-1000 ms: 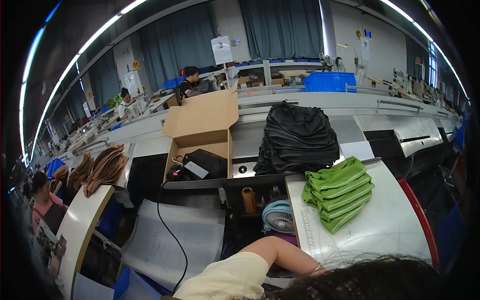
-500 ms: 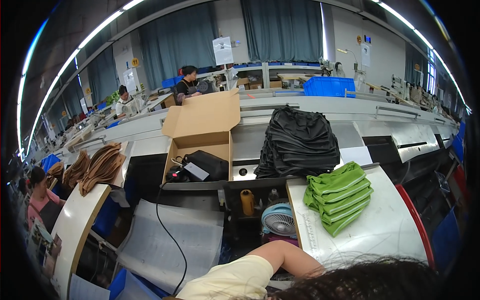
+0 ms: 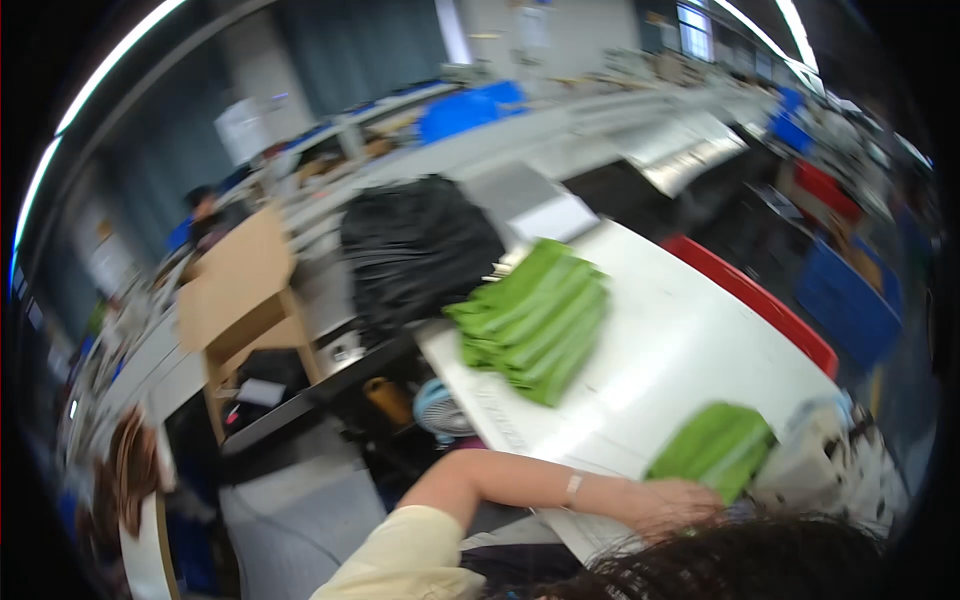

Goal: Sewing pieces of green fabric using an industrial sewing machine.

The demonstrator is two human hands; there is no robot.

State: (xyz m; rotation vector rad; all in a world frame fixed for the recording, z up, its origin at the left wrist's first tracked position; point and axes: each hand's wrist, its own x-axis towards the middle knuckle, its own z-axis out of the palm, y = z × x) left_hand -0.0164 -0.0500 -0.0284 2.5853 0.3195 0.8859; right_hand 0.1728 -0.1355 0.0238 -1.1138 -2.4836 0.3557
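Note:
My left hand (image 3: 682, 503) rests at the near edge of a folded green fabric piece (image 3: 715, 450) on the white tabletop (image 3: 640, 330). Its fingers are blurred and partly hidden by dark hair, so their grip does not show. A bracelet circles that wrist. My right hand is out of sight. Farther back on the same tabletop lies a stack of green fabric pieces (image 3: 535, 325), overlapping in a fan. Behind it to the left, a tall pile of black fabric (image 3: 415, 250) sits on the metal bench.
An open cardboard box (image 3: 235, 285) stands left of the black pile, dark items inside. Below the bench are a blue fan (image 3: 440, 412) and a yellow bottle (image 3: 386, 400). A red bin edge (image 3: 750, 305) borders the tabletop. Light patterned cloth (image 3: 830, 460) lies at right.
The view has swung right and tilted, with blur. My left forearm now stretches across to the right. The folded green piece and the patterned cloth have come into sight.

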